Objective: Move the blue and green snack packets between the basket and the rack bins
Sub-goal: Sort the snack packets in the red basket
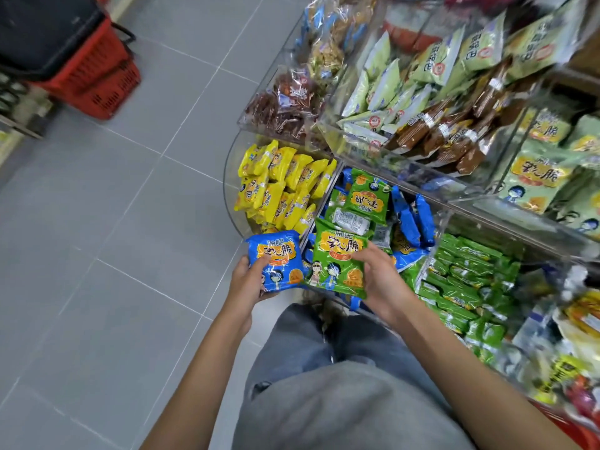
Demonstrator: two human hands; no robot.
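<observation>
Floor tiles point(113, 222) in plain grey stretch wide to the left of the clear acrylic rack point(231, 190), as far as the red plastic shopping basket point(97, 79), which stands well apart at the top left.

The left hand point(248, 280) grips a blue foil snack packet point(276, 254) by its lower left edge, thumb on the front and fingers curled beneath. It is just outside the rack's curved rim, near the yellow packets point(279, 186). The right hand point(381, 280) holds a green foil snack packet point(337, 264) by its right side, with the thumb across the front. The two packets meet edge to edge over the front of the clear mixed bin point(443, 222), where more blue and green packets lie heaped.

The right fingers lie under the green packet, out of sight. An upper shelf of pale green packets point(389, 89) overhangs the back of the mixed bin and hides part of it. The basket is blurred and cut off by the frame, and the dark thing on top of it is hard to make out. Goods at the far right edge are smeared beyond reading.
</observation>
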